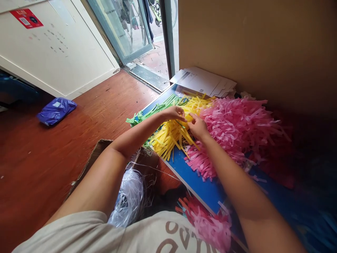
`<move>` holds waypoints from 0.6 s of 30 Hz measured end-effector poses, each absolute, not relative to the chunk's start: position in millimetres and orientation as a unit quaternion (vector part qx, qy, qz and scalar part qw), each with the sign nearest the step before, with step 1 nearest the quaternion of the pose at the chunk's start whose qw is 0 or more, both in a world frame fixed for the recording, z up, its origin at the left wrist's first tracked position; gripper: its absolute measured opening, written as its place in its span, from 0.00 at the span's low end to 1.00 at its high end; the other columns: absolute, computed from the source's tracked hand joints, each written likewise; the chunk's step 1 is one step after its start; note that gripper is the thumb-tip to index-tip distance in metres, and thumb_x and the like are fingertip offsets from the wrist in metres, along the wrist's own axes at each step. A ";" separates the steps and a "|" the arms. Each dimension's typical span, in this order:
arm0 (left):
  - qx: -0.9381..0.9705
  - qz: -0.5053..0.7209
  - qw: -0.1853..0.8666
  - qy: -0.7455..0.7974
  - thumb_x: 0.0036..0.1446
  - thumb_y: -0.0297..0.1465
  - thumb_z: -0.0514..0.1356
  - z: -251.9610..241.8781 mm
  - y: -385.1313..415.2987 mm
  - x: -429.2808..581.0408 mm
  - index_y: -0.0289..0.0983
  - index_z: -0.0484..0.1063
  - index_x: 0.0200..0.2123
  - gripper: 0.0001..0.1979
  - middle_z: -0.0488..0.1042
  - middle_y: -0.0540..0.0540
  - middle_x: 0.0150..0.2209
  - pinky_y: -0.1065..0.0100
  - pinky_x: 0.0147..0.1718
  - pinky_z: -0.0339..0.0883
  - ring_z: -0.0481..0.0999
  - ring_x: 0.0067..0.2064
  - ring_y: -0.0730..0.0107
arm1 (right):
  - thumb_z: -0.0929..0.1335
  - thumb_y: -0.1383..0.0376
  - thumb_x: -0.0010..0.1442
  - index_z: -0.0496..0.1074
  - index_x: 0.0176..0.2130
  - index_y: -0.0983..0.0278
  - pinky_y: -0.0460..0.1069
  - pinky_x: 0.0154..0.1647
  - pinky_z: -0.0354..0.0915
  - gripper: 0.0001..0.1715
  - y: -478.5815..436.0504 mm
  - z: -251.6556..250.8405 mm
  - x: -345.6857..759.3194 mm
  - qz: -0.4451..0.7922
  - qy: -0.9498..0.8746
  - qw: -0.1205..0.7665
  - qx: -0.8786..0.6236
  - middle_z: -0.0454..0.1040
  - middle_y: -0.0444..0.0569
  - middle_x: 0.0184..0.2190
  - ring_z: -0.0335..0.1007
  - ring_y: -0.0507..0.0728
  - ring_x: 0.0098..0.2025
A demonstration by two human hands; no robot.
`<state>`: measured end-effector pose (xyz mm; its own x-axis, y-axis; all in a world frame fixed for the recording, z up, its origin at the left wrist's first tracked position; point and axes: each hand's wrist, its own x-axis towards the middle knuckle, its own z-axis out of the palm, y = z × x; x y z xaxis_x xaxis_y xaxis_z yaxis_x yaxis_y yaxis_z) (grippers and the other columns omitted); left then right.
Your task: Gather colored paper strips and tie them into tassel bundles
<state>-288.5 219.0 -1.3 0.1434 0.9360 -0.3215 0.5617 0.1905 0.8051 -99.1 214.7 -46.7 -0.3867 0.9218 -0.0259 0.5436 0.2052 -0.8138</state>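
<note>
Both hands meet over a heap of yellow paper strips point(171, 138) on a blue table point(202, 188). My left hand point(174, 113) curls its fingers down into the yellow strips and pinches them. My right hand point(198, 127) faces it, fingers bent and gripping the same yellow bundle. Green paper strips point(155, 109) lie just left of the yellow ones. A big pile of pink paper strips point(237, 124) lies to the right, touching my right wrist.
A stack of white papers point(204, 82) lies at the table's far end by the wall. Below the table sit a cardboard box point(98, 151) with white string point(130, 196) and more pink fringe point(210, 225). A blue plastic bag point(55, 110) lies on the wooden floor near an open door point(131, 31).
</note>
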 end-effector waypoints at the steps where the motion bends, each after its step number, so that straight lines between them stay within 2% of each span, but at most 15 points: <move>1: 0.604 0.206 0.439 0.632 0.34 0.46 0.74 -0.4 218.7 -286.5 0.38 0.69 0.25 0.23 0.62 0.56 0.21 0.70 0.25 0.47 0.58 0.24 0.77 | 0.64 0.63 0.55 0.67 0.62 0.63 0.54 0.47 0.70 0.36 215.4 -47.2 -99.2 0.395 -0.744 0.235 -0.485 0.76 0.47 0.35 0.72 0.57 0.37; 5: 0.610 0.240 0.298 0.694 0.47 0.46 0.68 3.5 219.2 -272.6 0.37 0.71 0.32 0.19 0.69 0.52 0.28 0.71 0.26 0.54 0.64 0.28 0.74 | 0.63 0.64 0.57 0.66 0.62 0.62 0.51 0.44 0.70 0.34 217.3 -45.5 -98.1 0.393 -0.774 0.191 -0.457 0.76 0.45 0.34 0.72 0.56 0.36; 8: 0.653 0.166 0.219 0.706 0.54 0.42 0.63 6.7 222.1 -262.3 0.37 0.74 0.40 0.16 0.75 0.48 0.37 0.70 0.31 0.60 0.71 0.36 0.69 | 0.62 0.64 0.60 0.62 0.65 0.61 0.51 0.45 0.69 0.34 214.5 -36.7 -96.7 0.355 -0.816 0.119 -0.440 0.78 0.48 0.39 0.74 0.58 0.40; 12: 0.668 0.094 0.193 0.712 0.49 0.38 0.65 14.7 227.7 -257.9 0.37 0.75 0.42 0.17 0.76 0.44 0.43 0.68 0.34 0.62 0.74 0.43 0.61 | 0.64 0.64 0.62 0.57 0.68 0.60 0.57 0.51 0.68 0.37 203.7 -20.4 -97.7 0.268 -0.859 -0.001 -0.437 0.77 0.57 0.48 0.75 0.66 0.49; 15: 0.686 0.041 0.171 0.706 0.44 0.39 0.69 21.9 228.2 -257.6 0.38 0.76 0.43 0.22 0.76 0.44 0.46 0.67 0.38 0.64 0.74 0.47 0.57 | 0.64 0.63 0.63 0.54 0.70 0.61 0.60 0.50 0.68 0.38 195.4 -12.4 -101.6 0.243 -0.863 -0.036 -0.442 0.77 0.60 0.49 0.75 0.69 0.50; 18: 0.704 -0.015 0.113 0.701 0.47 0.38 0.68 25.5 220.9 -254.1 0.39 0.74 0.47 0.23 0.74 0.43 0.49 0.68 0.41 0.66 0.74 0.49 0.58 | 0.61 0.60 0.66 0.51 0.70 0.60 0.59 0.50 0.68 0.36 189.6 -9.0 -106.3 0.216 -0.875 -0.074 -0.427 0.77 0.60 0.49 0.75 0.69 0.52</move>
